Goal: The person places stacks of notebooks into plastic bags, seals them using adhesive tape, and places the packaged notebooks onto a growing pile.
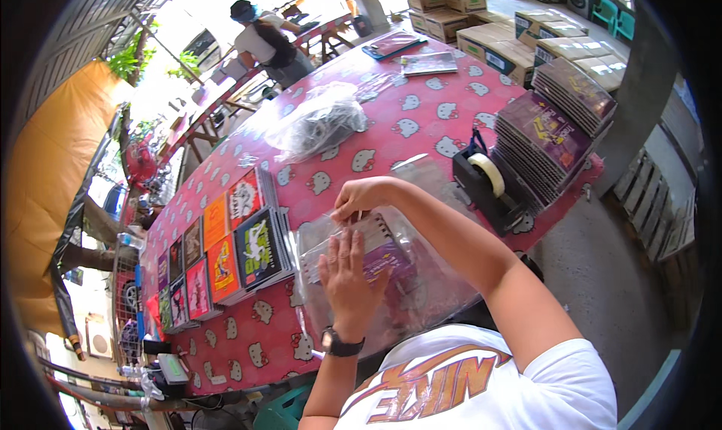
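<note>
A purple-and-white spiral notebook (389,258) lies in front of me under clear plastic, seemingly in a clear plastic bag (320,310). My left hand (347,268) rests flat on the plastic at the notebook's left side, fingers stretched out; a dark watch is on that wrist. Bent over from the right, my right hand (365,197) pinches the plastic near the notebook's far edge. More loose clear plastic sheets (436,204) spread under and beside my right forearm.
Left are rows of stacked colourful notebooks (223,261). A black tape dispenser (489,186) and tall stacks of purple notebooks (545,133) stand at right. Bundled clear plastic (320,122) lies farther back on the pink patterned tablecloth (286,347). Beyond are cartons (500,54) and another person (267,46).
</note>
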`<move>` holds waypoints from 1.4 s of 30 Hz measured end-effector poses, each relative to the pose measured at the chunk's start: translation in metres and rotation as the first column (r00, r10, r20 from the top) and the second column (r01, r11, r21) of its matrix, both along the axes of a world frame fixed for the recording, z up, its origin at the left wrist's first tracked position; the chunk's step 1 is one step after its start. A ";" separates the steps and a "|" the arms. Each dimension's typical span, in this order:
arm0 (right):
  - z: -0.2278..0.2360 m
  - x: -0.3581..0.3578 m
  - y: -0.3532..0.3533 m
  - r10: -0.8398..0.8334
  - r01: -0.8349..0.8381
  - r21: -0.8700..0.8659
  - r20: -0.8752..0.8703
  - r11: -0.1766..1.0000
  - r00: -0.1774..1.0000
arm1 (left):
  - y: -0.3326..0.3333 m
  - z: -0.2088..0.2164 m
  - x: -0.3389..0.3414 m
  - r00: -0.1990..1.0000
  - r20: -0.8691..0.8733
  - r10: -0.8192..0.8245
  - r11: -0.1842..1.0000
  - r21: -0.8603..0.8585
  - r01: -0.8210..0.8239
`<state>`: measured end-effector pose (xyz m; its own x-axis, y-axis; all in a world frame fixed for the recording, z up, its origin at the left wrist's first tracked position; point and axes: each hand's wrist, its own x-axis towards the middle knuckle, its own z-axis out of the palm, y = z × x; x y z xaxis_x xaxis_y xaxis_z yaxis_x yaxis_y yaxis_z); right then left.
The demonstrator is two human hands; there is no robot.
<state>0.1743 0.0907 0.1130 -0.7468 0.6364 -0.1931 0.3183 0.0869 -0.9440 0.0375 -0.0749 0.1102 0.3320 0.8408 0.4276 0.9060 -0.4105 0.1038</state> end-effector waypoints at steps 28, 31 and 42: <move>-0.151 0.181 -0.207 -0.827 0.299 -0.923 -0.035 0.241 0.561 | -0.001 0.005 0.004 0.997 0.043 0.059 0.984 -0.171 -0.051; -0.075 0.112 -0.144 -0.584 0.371 -0.507 -0.366 0.778 0.724 | -0.005 0.007 -0.001 0.994 0.072 0.087 0.978 -0.196 -0.071; -0.024 -0.047 0.043 0.376 -0.405 -0.093 0.604 0.909 0.703 | -0.003 -0.004 -0.001 0.991 0.097 0.095 0.994 -0.064 -0.089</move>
<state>0.1272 0.1340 0.0890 -0.6703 0.3329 -0.6632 0.7400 0.3676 -0.5633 0.0360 -0.0777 0.1058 0.2103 0.8905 0.4034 0.9233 -0.3166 0.2175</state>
